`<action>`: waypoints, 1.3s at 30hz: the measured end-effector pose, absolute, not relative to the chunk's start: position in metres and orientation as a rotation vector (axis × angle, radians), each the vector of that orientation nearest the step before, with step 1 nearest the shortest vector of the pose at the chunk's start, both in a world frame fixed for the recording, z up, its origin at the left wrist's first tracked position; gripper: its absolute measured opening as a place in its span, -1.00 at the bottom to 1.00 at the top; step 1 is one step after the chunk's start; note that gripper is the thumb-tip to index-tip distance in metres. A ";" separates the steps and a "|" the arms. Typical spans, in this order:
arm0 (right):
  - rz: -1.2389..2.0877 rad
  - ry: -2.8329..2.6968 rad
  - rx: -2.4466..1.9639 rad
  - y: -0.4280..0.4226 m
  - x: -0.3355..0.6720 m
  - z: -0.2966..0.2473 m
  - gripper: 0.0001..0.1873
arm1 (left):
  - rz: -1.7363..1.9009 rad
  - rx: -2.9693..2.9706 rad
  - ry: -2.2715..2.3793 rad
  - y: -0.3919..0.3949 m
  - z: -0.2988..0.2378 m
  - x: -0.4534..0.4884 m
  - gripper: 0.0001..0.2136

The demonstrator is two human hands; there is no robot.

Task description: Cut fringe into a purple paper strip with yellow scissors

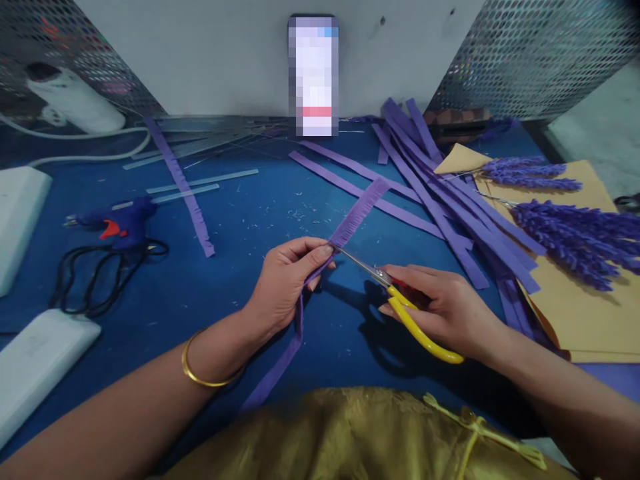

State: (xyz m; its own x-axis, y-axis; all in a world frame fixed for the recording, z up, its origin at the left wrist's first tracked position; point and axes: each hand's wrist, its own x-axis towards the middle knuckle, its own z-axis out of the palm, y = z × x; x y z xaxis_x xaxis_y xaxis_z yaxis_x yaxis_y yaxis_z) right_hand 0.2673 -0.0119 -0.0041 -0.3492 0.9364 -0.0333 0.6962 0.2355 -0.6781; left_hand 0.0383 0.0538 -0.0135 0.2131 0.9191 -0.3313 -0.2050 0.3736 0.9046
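Observation:
My left hand [293,277] pinches a long purple paper strip [361,212] between thumb and fingers. The strip's far end slants up to the right with a row of fine cuts along one edge. Its other end hangs below my hand toward my lap. My right hand [445,307] is closed on scissors [425,337] with yellow handles. The blades point left, their tips at the strip beside my left thumb. Whether the tips are parted cannot be made out.
Loose purple strips [425,180] lie right of centre, beside purple flower sprigs [575,240] on tan paper [600,327]. At left lie a blue glue gun [125,223], clear glue sticks [200,181], a fringed strip [185,190] and white boxes [40,367]. A phone [313,77] stands at the back.

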 end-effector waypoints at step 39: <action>0.795 -2.122 -1.573 -0.011 0.271 -0.006 -0.49 | 0.920 0.846 1.066 0.055 -0.014 0.039 -0.86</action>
